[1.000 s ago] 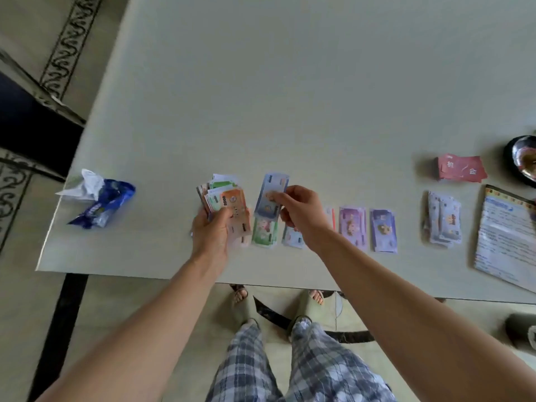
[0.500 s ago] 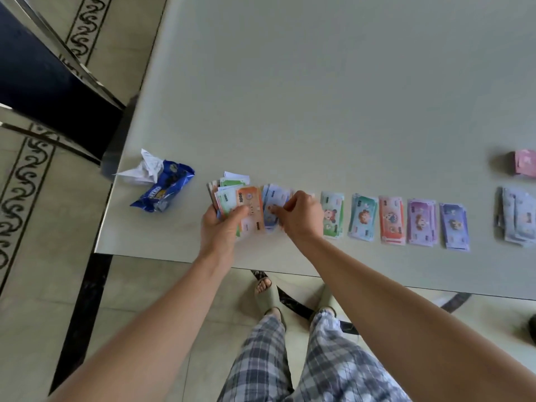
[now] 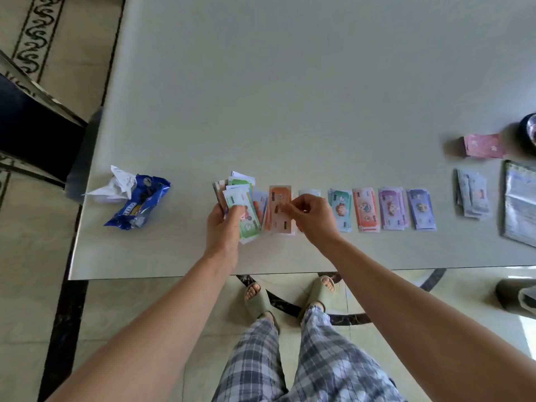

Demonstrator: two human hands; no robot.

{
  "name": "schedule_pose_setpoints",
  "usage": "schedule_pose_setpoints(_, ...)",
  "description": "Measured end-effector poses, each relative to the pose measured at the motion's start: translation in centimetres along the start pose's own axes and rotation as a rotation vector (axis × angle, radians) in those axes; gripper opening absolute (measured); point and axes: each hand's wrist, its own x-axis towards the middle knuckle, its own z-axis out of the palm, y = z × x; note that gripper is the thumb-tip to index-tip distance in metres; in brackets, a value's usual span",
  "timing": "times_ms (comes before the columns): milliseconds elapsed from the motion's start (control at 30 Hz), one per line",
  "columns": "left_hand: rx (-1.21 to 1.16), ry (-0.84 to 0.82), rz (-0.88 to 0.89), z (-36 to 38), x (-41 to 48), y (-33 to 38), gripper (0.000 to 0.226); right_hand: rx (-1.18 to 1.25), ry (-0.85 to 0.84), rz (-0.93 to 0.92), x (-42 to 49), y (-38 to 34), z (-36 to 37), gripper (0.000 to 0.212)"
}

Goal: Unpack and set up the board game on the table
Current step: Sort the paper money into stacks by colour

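Note:
My left hand (image 3: 224, 224) grips a fanned stack of play-money notes (image 3: 239, 195) with a green note on top, just above the table's near edge. My right hand (image 3: 311, 217) pinches an orange note (image 3: 279, 208) right beside that stack. To the right lie sorted piles in a row: teal (image 3: 340, 210), orange-red (image 3: 366, 210), purple (image 3: 392, 208) and violet (image 3: 420, 209). Farther right sit a grey-blue card pile (image 3: 472, 197), a red card stack (image 3: 483, 145) and a printed sheet (image 3: 520, 207).
The pale table (image 3: 290, 97) stretches far beyond the money row. A crumpled blue Oreo wrapper with white paper (image 3: 132, 198) lies at the near left corner. A dark round bowl (image 3: 529, 130) sits at the right edge. A dark chair (image 3: 34, 132) stands left of the table.
The blue note that my right hand held has gone down onto the table. My right hand now pinches an orange note drawn from the left hand's stack. A green note tops that stack.

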Motion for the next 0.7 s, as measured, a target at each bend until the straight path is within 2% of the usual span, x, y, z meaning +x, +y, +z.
schedule_pose_setpoints(133,0.022,-0.039,-0.002,0.4,0.0,0.0,0.032,-0.173,0.087,0.053,0.6,1.0,-0.8,0.022)
schedule_pose_setpoints(233,0.080,-0.055,0.016,0.6,0.1,-0.4,0.018,-0.294,0.137,0.038,0.9,1.0,-0.2,0.029)
schedule_pose_setpoints(300,0.101,-0.049,0.031,0.9,0.2,-0.6,0.018,-0.320,0.184,0.024,0.8,0.8,-0.1,0.032)
schedule_pose_setpoints(367,0.109,-0.051,0.044,1.3,0.3,-0.8,0.020,-0.231,0.177,-0.030,0.7,0.7,-0.2,0.031)
schedule_pose_setpoints(467,0.112,-0.066,0.041,2.4,0.3,-1.1,0.022,0.071,-0.067,-0.107,-0.4,0.2,-1.1,0.026)
schedule_pose_setpoints(533,0.101,-0.089,0.038,3.3,0.1,-1.1,0.022,0.094,-0.160,-0.113,-0.7,0.2,-1.6,0.025)
schedule_pose_setpoints(700,0.079,-0.127,-0.014,5.5,-0.1,-1.2,0.015,0.176,-0.064,-0.017,0.2,1.2,-3.7,0.016)
